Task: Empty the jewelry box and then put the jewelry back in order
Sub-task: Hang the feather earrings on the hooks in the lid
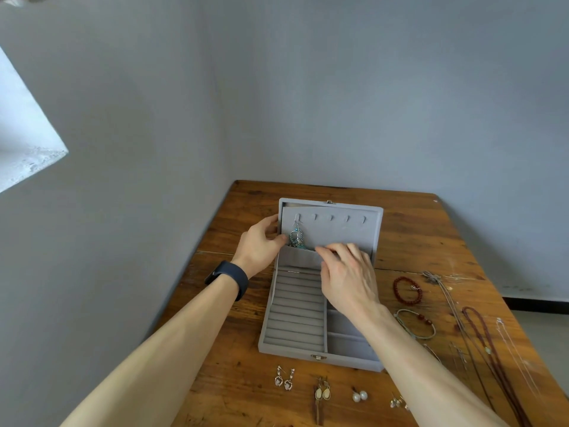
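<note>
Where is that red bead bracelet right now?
In the head view, the red bead bracelet lies on the wooden table right of the open grey jewelry box, beyond the green cord bracelet and beside the right hand.

No legible text, label or number anywhere.

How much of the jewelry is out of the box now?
Nearly all. Done: earrings, a red bracelet and necklaces lie on the table, and the ring rows look bare. In hand: the left hand holds the lid beside a teal dangly piece hanging on a hook; the right hand touches the lid pocket. Left: take that piece out, then put everything back in order.
</note>
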Demonstrator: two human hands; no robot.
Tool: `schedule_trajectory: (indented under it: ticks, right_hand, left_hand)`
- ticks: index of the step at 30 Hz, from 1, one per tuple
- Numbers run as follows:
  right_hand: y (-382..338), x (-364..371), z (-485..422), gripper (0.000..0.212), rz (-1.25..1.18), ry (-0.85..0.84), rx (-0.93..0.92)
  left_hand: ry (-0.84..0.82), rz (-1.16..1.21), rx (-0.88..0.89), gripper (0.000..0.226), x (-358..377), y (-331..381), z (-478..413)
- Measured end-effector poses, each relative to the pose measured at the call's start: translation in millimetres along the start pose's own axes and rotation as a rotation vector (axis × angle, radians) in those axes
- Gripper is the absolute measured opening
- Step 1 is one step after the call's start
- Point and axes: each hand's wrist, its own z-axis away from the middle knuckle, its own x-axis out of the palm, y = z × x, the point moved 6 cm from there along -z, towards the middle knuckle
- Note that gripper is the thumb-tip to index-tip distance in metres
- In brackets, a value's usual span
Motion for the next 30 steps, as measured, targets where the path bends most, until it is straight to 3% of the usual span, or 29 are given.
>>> schedule_trajectory:
  ticks: [5,11,18,21,24,27,30]
  right_hand:
    - [-0.9,-4.5,8.1,0.046,-0.073,-0.066,-0.017]
    - [-12.2,-31.3,30.8,0.038,-0.180,-0.059,-0.009]
    - [-45.6,-66.5,106.1,0.030,-0.289,-0.010,0.008]
    - [-57.8,-67.1,143.6,0.027,-0.289,-0.062,0.038]
    - [-67.1,-60.3,169.3,0.026,-0.250,-0.129,0.082]
    - [-73.0,-53.2,177.6,0.025,-0.170,-0.194,0.127]
    - [-77.0,-48.4,173.6,0.025,-0.097,-0.225,0.164]
  left_hand:
    - [-0.039,-0.009,-0.061,0.061,7.4,-3.6,2.7]
    - [-0.107,-0.053,-0.078,0.060,6.8,-1.4,27.0]
    - [-0.123,-0.040,0.037,0.055,3.3,-6.9,128.4]
    - [-0.007,-0.164,0.076,0.053,0.9,-29.5,178.1]
    - [0.084,-0.433,0.047,0.055,2.8,-60.0,212.3]
    - [0.012,-0.665,-0.031,0.060,13.3,-88.0,229.9]
    - [-0.018,-0.715,-0.042,0.061,18.4,-96.1,233.9]
